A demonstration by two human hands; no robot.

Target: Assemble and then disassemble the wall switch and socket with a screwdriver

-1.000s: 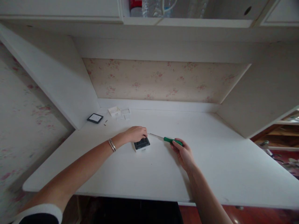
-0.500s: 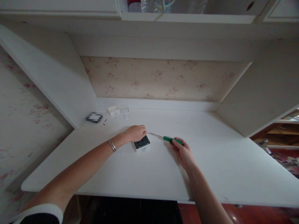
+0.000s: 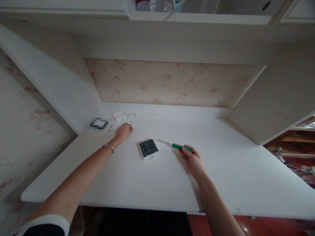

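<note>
A square switch module with a dark centre and white rim lies on the white desk. My right hand is closed around the green handle of a screwdriver, whose thin metal shaft points left toward the module. My left hand has reached to the back left, fingers curled down over small white plastic parts. Whether it grips any of them is hidden.
A dark square frame and two tiny screws lie at the desk's back left corner. White slanted panels flank the alcove, with floral wallpaper behind. A shelf above holds bottles. Wooden shelving with clutter sits at the far right.
My left hand has let go of the switch module and moved back and left to the small white parts. The module is now uncovered. The right hand and screwdriver stayed put.
</note>
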